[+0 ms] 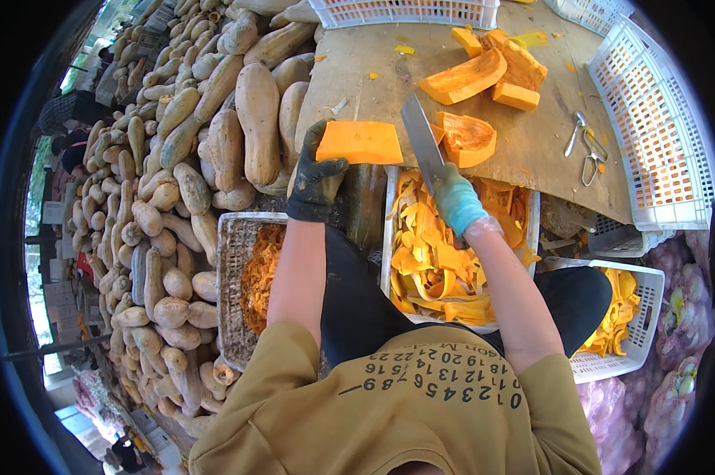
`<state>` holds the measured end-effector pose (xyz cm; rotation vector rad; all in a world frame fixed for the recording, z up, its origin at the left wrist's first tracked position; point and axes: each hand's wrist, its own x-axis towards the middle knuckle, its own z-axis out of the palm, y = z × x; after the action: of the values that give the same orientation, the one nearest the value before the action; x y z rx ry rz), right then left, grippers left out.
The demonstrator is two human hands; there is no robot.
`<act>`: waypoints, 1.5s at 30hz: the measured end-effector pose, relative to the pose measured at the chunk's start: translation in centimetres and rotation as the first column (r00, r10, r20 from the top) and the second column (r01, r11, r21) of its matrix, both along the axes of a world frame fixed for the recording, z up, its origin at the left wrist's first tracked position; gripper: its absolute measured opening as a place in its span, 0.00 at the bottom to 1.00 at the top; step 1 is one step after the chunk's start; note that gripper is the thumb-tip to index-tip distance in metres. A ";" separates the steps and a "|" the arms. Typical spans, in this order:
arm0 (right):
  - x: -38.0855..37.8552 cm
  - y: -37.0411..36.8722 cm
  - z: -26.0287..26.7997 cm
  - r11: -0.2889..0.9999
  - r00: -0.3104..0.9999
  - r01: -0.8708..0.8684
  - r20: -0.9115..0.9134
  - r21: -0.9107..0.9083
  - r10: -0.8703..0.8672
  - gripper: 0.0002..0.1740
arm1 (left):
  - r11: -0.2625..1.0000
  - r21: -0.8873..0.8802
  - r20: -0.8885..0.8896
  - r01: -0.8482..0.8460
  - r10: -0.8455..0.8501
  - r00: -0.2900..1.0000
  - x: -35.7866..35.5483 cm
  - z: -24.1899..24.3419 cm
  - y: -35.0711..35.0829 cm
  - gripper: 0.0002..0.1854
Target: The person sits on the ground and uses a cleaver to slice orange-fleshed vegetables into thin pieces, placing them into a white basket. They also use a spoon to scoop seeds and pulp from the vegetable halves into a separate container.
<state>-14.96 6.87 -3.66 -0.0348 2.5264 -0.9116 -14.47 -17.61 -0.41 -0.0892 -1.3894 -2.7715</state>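
Note:
My left hand (317, 178), in a dark work glove, grips a peeled orange block of pumpkin (360, 142) by its left end, over the near edge of the board. In my right hand (457, 199), under a teal glove, is the handle of a broad-bladed kitchen knife (421, 133). Its blade points up and away, just right of the block and apart from it. Beside the blade lies a cut pumpkin chunk (469, 139) with its stringy inner side showing. Farther back, more pumpkin pieces (465, 76) are piled on the wooden board (375, 65).
Below my hands stands a crate (386, 249) of pumpkin peel. A dirty crate (222, 285) of pumpkin pulp is at left, another peel crate (648, 320) at right. A spoon (576, 132) and a peeler (593, 155) lie near a white basket (660, 130). Whole pumpkins (259, 124) fill the left side.

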 end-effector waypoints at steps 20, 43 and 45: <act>16.0 11.3 0.3 0.952 0.975 0.214 0.114 -0.218 -0.193 0.15 | 0.889 0.431 0.752 -0.157 -0.258 0.606 10.7 -3.9 13.8 0.28; 17.9 11.1 0.0 0.993 0.810 0.090 -0.574 -0.082 -0.121 0.17 | 0.682 0.570 0.197 0.458 -0.655 0.730 13.5 -1.9 16.1 0.41; 17.8 11.1 0.8 0.995 0.755 0.091 -0.654 0.043 -0.041 0.18 | 0.550 0.727 0.130 0.411 -0.698 0.704 13.6 -1.7 16.9 0.43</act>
<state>2.89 17.93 -2.81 -0.2940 3.2293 -0.9537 -0.90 -0.76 -2.11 0.0927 -0.2841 -3.8561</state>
